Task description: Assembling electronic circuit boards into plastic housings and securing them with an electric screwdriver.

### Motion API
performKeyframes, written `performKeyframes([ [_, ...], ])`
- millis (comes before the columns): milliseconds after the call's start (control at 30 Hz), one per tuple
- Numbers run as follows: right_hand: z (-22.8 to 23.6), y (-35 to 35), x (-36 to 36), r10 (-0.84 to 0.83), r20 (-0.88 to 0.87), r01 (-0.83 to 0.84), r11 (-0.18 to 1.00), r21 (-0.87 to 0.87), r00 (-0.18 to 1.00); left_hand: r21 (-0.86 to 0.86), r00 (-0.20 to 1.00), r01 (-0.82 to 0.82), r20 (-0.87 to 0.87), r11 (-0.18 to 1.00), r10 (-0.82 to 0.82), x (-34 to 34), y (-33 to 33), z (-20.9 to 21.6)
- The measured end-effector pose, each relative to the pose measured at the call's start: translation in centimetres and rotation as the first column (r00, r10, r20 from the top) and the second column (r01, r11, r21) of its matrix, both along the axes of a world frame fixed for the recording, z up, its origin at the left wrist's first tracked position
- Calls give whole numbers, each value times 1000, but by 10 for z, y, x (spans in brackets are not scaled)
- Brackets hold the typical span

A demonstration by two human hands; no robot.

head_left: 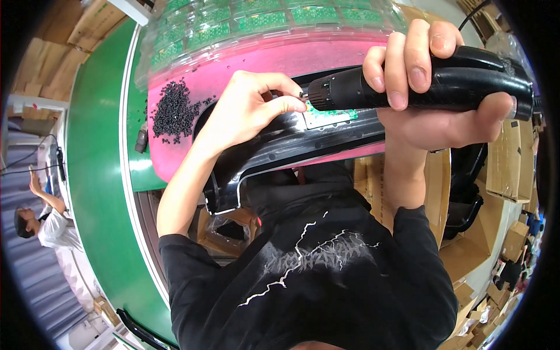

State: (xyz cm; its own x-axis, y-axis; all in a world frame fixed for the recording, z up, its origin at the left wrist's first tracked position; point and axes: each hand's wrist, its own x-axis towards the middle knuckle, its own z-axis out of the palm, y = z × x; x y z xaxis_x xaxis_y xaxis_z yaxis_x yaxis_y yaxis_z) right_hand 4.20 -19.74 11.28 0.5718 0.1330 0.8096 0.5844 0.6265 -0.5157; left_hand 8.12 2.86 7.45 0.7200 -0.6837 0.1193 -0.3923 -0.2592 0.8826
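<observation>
My right hand [420, 87] is wrapped round a black electric screwdriver [350, 88], held level with its bit pointing left. At the bit's end my left hand [251, 105] pinches a small black screw [303, 94] between thumb and forefinger; the fingertips partly hide it. Just below the screwdriver's nose lies a green and white circuit board [329, 119], set in a long black plastic housing [268, 146]. A pile of small black screws [174, 111] is spread to the left of my left hand.
A pink mat [233, 58] lies under the housing on the green table [99, 146]. Clear trays of green circuit boards [262, 21] stand at the far side. Cardboard boxes [510, 157] are on the right. At the far left, another person [52, 227] has an arm raised.
</observation>
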Motion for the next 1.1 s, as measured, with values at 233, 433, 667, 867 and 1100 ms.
performKeyframes([
  [233, -12, 16, 9, 71, -61, -71, 997, -11, 996, -9, 933, 15, -359, 1000, -17, -8, 24, 1],
  [433, -35, 20, 17, -250, -294, 172, 948, -267, 923, 648, 931, -212, 362, 731, -51, -30, 61, 0],
  [667, -44, 28, 22, -293, -325, 205, 938, -278, 899, 608, 912, -252, 408, 753, -25, -38, 73, -28],
  [867, -42, 34, 23, -310, -314, 205, 923, -325, 898, 642, 898, -237, 431, 729, -88, -34, 72, -24],
  [1100, -38, 45, 30, -380, -285, 224, 861, -456, 880, 424, 946, -130, 323, 896, -16, -8, 40, -3],
])
